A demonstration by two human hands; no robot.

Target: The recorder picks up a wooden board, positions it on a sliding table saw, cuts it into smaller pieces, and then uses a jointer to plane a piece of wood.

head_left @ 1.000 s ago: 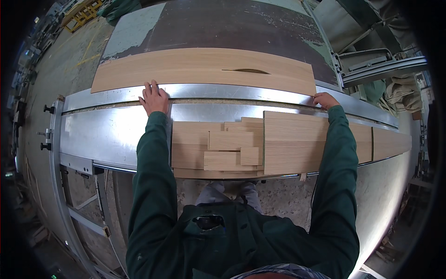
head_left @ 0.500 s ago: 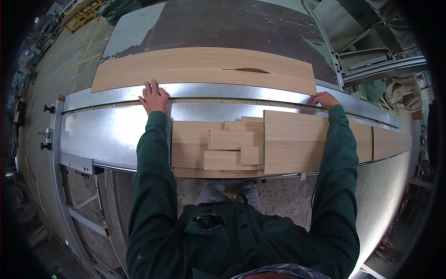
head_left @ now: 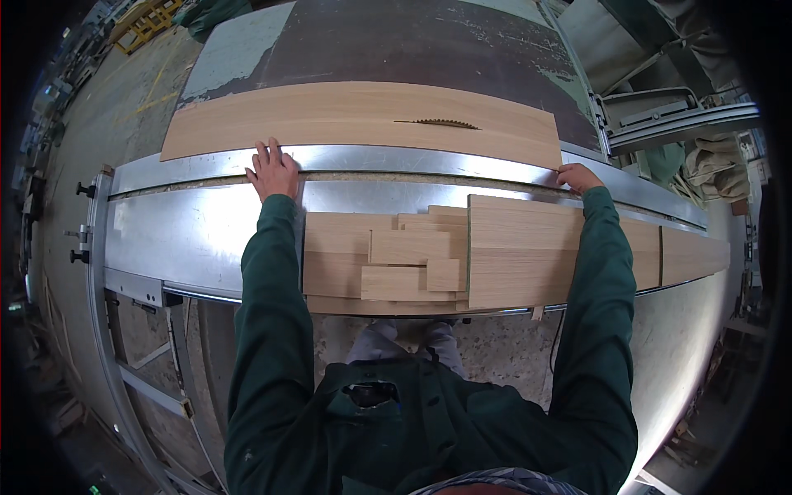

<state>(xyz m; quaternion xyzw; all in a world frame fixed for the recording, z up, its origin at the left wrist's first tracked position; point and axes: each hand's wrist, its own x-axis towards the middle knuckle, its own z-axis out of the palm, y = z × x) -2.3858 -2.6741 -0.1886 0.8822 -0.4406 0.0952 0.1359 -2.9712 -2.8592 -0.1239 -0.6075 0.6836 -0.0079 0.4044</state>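
The dark table (head_left: 371,41) lies under the board (head_left: 289,124); the metal table (head_left: 177,227) runs along its near edge. Wood pieces (head_left: 412,246) sit stacked nearer than the board, presumably out of its way. Arms outstretched, the left hand (head_left: 274,172) lies palm-down at the board's near edge, fingers spread, gripping nothing; the right hand (head_left: 580,177) pinches its near right corner, likely steadying it away from the blade (head_left: 446,123) rising through it.
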